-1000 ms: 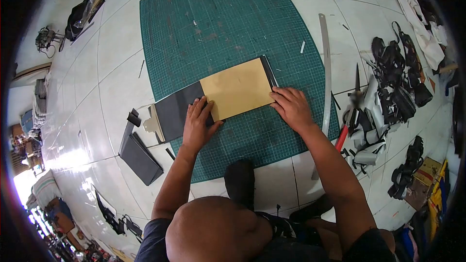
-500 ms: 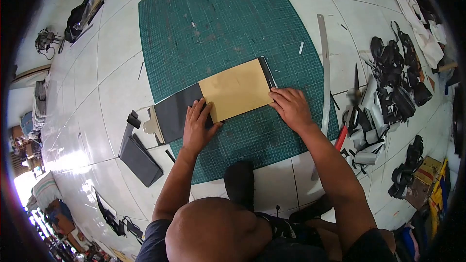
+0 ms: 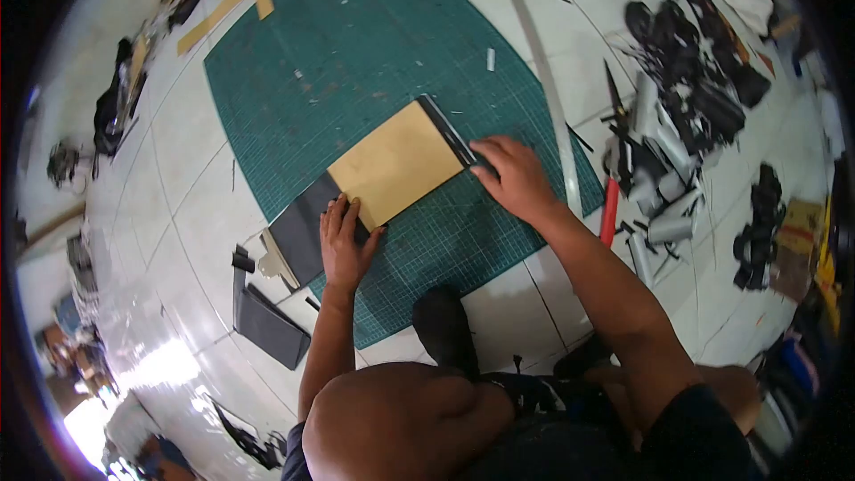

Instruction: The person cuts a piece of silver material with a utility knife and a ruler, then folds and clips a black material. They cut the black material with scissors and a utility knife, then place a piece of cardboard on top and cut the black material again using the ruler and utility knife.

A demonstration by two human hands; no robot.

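Tan card (image 3: 396,163) pinned flat on the green cutting mat (image 3: 356,44).
I see my left hand (image 3: 343,245) and right hand (image 3: 515,180) open, palms down at its opposite ends, over a dark sheet (image 3: 303,230); it looks light, stiff and prone to sliding, best held near the corners.

Head view swung, whole floor scene turned anticlockwise, green cutting mat (image 3: 356,44) and tan card (image 3: 396,165) now slanting toward 2 o'clock, metal ruler (image 3: 543,80) leaning toward 11 o'clock, left hand (image 3: 343,245) fingers drawn closer together.
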